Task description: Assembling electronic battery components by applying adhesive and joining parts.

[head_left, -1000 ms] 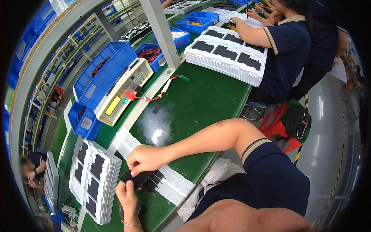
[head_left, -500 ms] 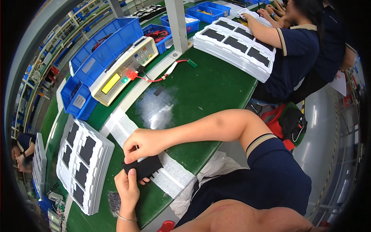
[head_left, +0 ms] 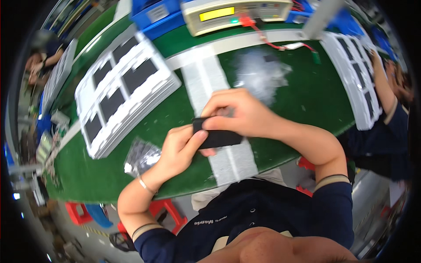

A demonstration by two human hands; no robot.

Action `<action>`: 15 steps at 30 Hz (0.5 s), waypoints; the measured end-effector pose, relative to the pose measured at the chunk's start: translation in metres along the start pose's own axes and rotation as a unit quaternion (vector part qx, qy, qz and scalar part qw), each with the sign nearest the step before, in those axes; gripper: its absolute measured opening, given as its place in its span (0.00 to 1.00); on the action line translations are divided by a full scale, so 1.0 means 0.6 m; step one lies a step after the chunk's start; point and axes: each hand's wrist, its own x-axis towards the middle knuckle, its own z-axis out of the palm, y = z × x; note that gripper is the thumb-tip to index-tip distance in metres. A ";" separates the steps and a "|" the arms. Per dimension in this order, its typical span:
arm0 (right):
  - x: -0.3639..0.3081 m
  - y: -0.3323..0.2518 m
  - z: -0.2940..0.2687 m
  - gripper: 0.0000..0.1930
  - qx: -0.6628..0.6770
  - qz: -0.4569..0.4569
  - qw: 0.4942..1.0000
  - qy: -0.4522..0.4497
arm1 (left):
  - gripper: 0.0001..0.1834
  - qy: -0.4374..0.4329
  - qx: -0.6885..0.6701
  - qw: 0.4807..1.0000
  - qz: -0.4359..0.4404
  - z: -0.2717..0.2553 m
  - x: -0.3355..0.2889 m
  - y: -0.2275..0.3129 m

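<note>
A black flat rectangular piece [head_left: 222, 139] is held between my two hands above a white cloth strip [head_left: 232, 163] on the green table. My left hand [head_left: 177, 148] grips its left end, thumb on top and fingertips showing below its lower edge. My right hand [head_left: 245, 113] is closed at the upper edge, its thumb pressed on the top face near the left corner. Whatever its curled fingers pinch there is too blurred to make out. A stack of white trays [head_left: 131, 94] with black flat pieces in its pockets stands to the left.
Clear plastic films [head_left: 258, 76] lie beyond my right hand, and a crumpled clear plastic bag [head_left: 142, 158] lies beside my left wrist. At the back stands a cream tester [head_left: 215, 19] with red leads. Another white tray stack [head_left: 357, 83] is at right, near a co-worker's arm [head_left: 383, 85].
The view has swung, so the tester, trays and hands sit differently in the picture. Both hands still hold the black piece; my right thumb now lies on its face.
</note>
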 end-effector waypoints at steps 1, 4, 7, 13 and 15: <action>0.004 -0.005 -0.004 0.13 -0.016 -0.020 1.000 0.005 | 0.16 -0.012 -0.056 0.998 -0.020 -0.007 -0.005 -0.013; 0.006 -0.011 -0.021 0.19 -0.051 -0.018 0.999 -0.001 | 0.17 0.008 -0.162 0.986 -0.049 0.000 -0.001 -0.014; 0.003 -0.008 -0.020 0.22 -0.054 0.005 0.998 -0.019 | 0.18 0.014 -0.215 0.974 -0.064 0.000 0.002 -0.013; 0.007 -0.011 -0.015 0.19 -0.033 0.025 0.999 -0.004 | 0.19 -0.010 -0.223 0.973 -0.060 -0.007 0.005 -0.011; 0.006 -0.009 -0.015 0.18 -0.025 0.031 0.999 0.004 | 0.19 -0.012 -0.219 0.974 -0.058 -0.007 0.009 -0.011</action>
